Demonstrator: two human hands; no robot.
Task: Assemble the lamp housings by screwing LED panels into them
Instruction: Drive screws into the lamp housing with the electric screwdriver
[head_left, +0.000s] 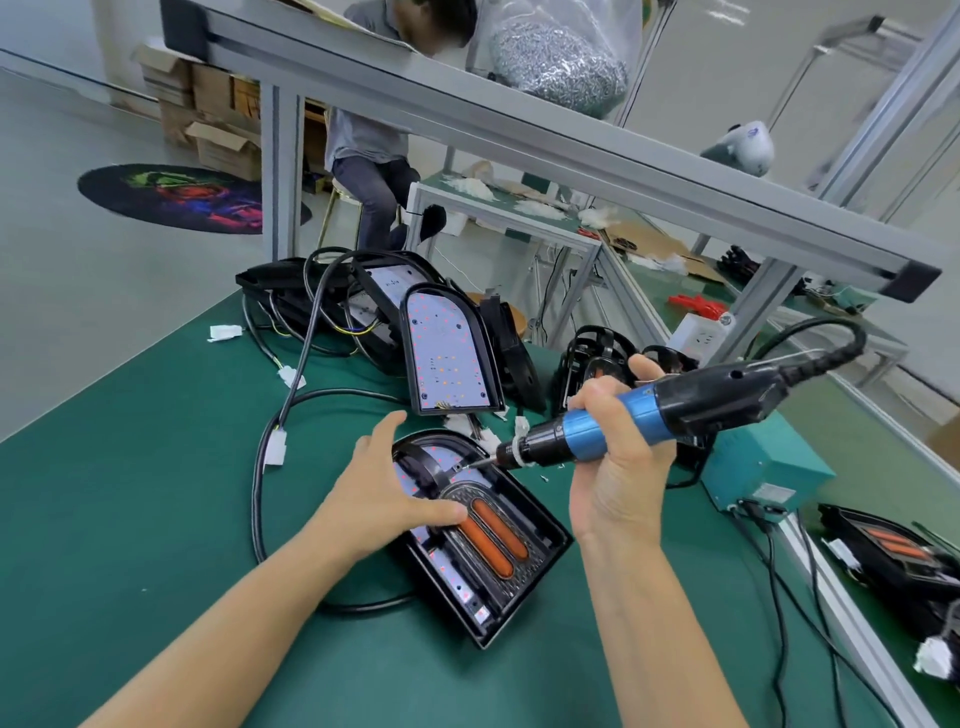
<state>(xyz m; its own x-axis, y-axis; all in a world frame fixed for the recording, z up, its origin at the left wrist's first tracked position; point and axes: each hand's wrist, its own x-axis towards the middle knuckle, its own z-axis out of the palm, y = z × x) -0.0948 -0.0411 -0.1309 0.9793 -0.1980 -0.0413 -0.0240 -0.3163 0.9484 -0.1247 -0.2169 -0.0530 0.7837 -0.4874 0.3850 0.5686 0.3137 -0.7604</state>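
- The lamp housing (524, 525) lies flat on the green mat (130, 499), right in front of you between your forearms, open side up so the screw points face the tool.
- Inside it sits the pale LED panel (451, 564) with a ribbed black insert and two smooth orange strips over it; the shell is hard black plastic, rounded at the far end.
- Your left hand (387, 493) presses down on its near-left part with fingers spread flat, probably to stop it turning.
- Your right hand (615, 457) is wrapped around the blue barrel of the electric screwdriver (639, 415), tilted so the bit meets a screw point near the rounded end.
- Behind stands another housing (449, 351), panel showing, among glossy black cables (311, 332).
- A teal power box (763, 467) sits to the right.
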